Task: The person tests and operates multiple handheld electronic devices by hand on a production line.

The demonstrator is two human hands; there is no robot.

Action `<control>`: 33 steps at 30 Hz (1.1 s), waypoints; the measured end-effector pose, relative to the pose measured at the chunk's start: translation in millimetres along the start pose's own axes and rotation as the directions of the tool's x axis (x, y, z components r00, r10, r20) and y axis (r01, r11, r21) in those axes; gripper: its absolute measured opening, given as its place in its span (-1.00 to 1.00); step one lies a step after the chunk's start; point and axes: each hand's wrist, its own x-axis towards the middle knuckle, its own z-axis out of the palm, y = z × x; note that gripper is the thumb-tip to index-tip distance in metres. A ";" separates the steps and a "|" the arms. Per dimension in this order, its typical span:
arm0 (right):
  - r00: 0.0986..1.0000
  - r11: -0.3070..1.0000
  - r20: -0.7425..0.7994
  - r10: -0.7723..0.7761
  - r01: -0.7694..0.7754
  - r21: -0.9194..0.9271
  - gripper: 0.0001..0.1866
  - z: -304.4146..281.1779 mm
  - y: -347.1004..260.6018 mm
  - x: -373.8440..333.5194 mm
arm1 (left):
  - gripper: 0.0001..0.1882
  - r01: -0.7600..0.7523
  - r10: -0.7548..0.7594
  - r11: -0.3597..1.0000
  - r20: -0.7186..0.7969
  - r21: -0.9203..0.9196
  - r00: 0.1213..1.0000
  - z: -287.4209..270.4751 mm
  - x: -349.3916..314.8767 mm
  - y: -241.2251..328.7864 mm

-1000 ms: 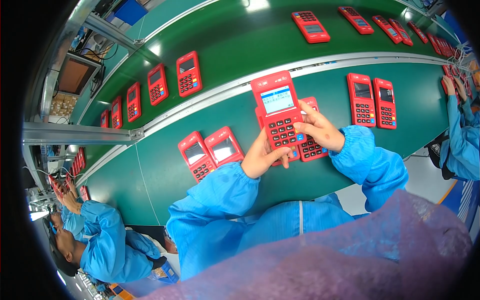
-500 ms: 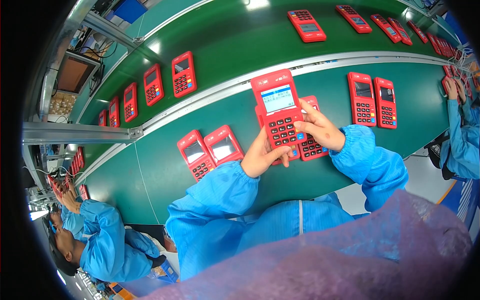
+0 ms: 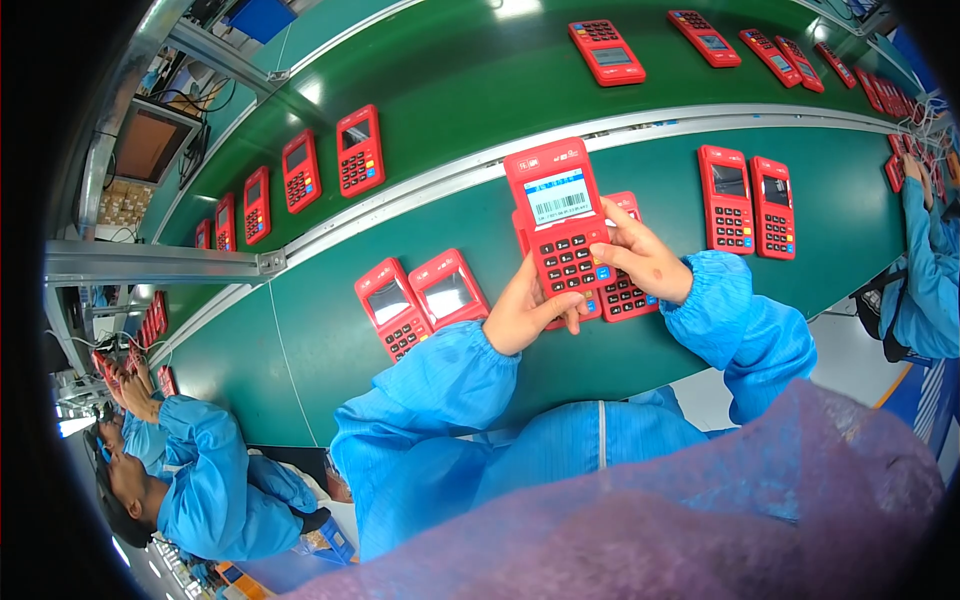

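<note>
A red card payment terminal (image 3: 556, 165) is held up over the green bench, its lit screen showing a barcode under a blue strip. My left hand (image 3: 525, 312) is closed around its lower left side, thumb across the bottom keys. My right hand (image 3: 645, 258) grips the right edge, its thumb by the coloured keys at the right of the keypad. Beneath the held one lie further red terminals, partly covered; the keypad of one terminal (image 3: 626, 300) shows below my right hand. Just left of my left forearm rest two terminals, one leaning near the other terminal (image 3: 447, 290).
Two red terminals (image 3: 728, 200) lie side by side to the right. Beyond a metal rail (image 3: 430, 170), a green conveyor belt (image 3: 470, 90) carries several more. A metal beam (image 3: 160, 266) juts in at left. Co-workers in blue sit at left (image 3: 215, 480) and right (image 3: 925, 290).
The held terminal's screen has switched from lines of text to a barcode. Terminals on the belt have shifted slightly left. The right-hand co-worker's arm has moved; my hands stay nearly still.
</note>
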 end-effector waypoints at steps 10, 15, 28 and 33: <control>0.999 1.000 -0.039 0.012 -0.012 0.001 -0.31 3.1 -3.0 -2.4 | -0.41 -0.024 0.025 0.999 -0.016 0.023 1.000 1.5 0.9 -2.1; 0.998 0.991 0.028 -0.051 0.047 0.128 -0.17 1.0 -2.4 -2.0 | -0.40 -0.016 0.016 1.000 -0.022 -0.007 1.000 1.9 5.6 0.5; 0.999 0.991 0.029 0.023 -0.027 0.131 -0.01 2.2 -10.4 -0.9 | -0.41 -0.026 0.026 1.000 -0.026 -0.002 0.999 2.5 10.5 0.0; 0.999 0.991 -0.022 0.029 -0.025 0.129 -0.05 4.0 -3.2 -2.0 | -0.43 -0.005 0.005 1.000 -0.068 0.005 0.998 5.4 10.3 -2.2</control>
